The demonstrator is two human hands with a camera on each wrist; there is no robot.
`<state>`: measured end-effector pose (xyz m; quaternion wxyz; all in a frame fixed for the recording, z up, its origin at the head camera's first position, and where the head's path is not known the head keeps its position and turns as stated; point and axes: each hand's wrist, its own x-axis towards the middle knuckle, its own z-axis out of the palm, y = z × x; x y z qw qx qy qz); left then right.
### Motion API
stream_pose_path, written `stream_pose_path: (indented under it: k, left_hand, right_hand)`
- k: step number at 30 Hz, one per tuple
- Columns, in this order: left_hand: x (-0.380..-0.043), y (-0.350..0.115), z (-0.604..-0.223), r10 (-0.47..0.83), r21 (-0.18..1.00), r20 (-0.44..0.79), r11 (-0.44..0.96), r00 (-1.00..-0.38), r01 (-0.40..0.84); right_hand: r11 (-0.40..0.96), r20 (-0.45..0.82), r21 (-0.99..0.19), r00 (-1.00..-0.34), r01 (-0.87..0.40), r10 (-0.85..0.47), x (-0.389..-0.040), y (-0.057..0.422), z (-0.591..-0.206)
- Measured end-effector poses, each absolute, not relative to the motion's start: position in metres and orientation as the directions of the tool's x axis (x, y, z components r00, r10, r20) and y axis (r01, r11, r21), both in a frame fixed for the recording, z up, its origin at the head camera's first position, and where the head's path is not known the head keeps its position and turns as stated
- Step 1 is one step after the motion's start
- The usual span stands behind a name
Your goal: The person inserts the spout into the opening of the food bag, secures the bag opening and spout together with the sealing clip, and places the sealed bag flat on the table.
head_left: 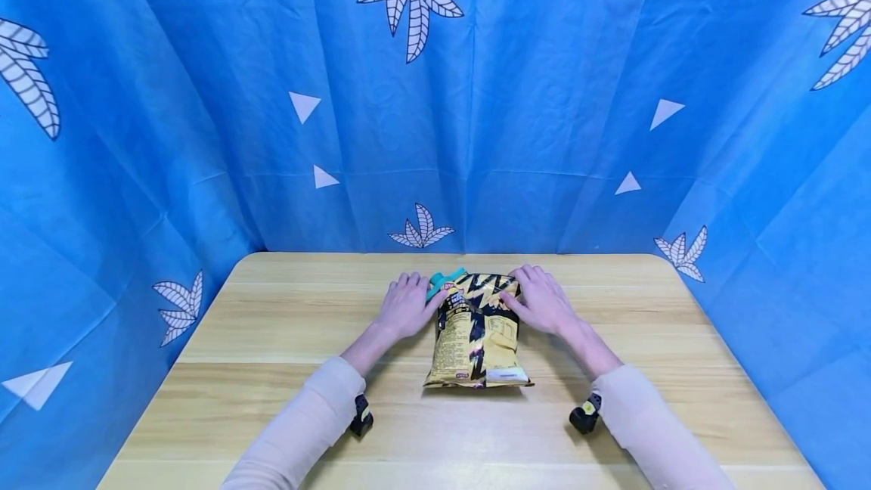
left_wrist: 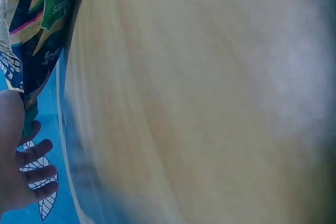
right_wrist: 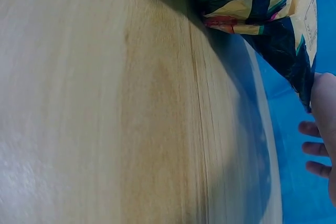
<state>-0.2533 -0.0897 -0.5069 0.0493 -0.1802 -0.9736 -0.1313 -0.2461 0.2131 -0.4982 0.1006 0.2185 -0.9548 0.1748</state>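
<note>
A gold and black snack bag (head_left: pixel 469 339), printed with small text, leans up from the table with its top edge away from me. Along its top left corner shows a teal plastic piece (head_left: pixel 445 278), perhaps a bag clip; the bag hides part of it. My left hand (head_left: pixel 407 305) pinches that corner, thumb in front and index finger behind, against the teal piece in the left wrist view. At the top right corner, my right hand (head_left: pixel 540 297) grips the bag with its thumb in front. Its other fingers (right_wrist: pixel 315 149) reach behind the edge.
The bag stands on a light wooden table (head_left: pixel 272 399). Blue curtains (head_left: pixel 531 97) with white leaf and triangle prints hang behind and at both sides. Small black cameras (head_left: pixel 362 416) sit at the sleeve cuffs.
</note>
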Motion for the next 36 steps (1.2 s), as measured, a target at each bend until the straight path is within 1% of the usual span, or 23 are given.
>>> stream_pose_path:
  k: [23, 32, 36]
  left_hand:
    - [-0.251, -0.090, -0.510, 0.343, 0.215, 0.110, 0.908, -0.933, 0.360]
    - [-0.255, -0.089, -0.508, 0.358, 0.200, 0.127, 0.904, -0.925, 0.377]
    - [-0.255, -0.091, -0.504, 0.359, 0.199, 0.119, 0.905, -0.926, 0.377]
  right_hand:
    - [0.872, 0.187, -0.279, -0.914, -0.401, -0.360, -0.246, 0.210, -0.509]
    - [0.857, 0.246, -0.296, -0.900, -0.423, -0.360, -0.250, 0.213, -0.502]
    - [0.852, 0.241, -0.313, -0.903, -0.420, -0.357, -0.250, 0.215, -0.498]
